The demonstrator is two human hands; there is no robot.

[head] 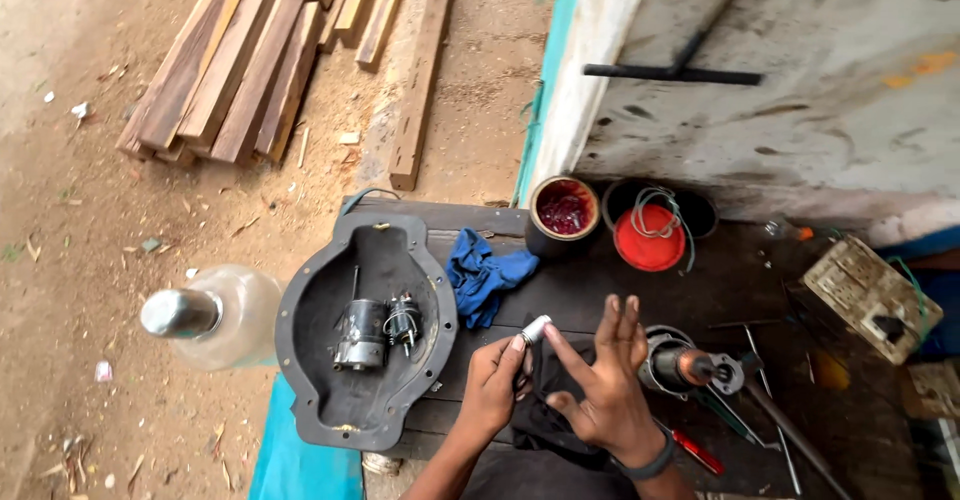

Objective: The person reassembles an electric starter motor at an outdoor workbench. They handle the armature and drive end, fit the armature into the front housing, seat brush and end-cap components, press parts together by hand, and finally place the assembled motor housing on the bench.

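My left hand [497, 380] pinches a small white cylindrical part [536, 328] between its fingertips above a dark workbench [740, 270]. My right hand [600, 380] is spread open right beside it, one fingertip close to the white part, a dark band on the wrist. A black cloth [540, 415] lies under both hands. Left of them sits a black oval tray [300, 350] holding a small grey motor part [360, 335] and a coil piece [403, 320].
A blue rag [483, 275] lies beside the tray. A tin of red liquid [563, 210], a red lid with wire [650, 235], a motor armature [685, 365], screwdrivers [700, 452] and a socket box [868, 295] crowd the bench. A clear bottle [215, 315] and planks [250, 55] lie on the dirt.
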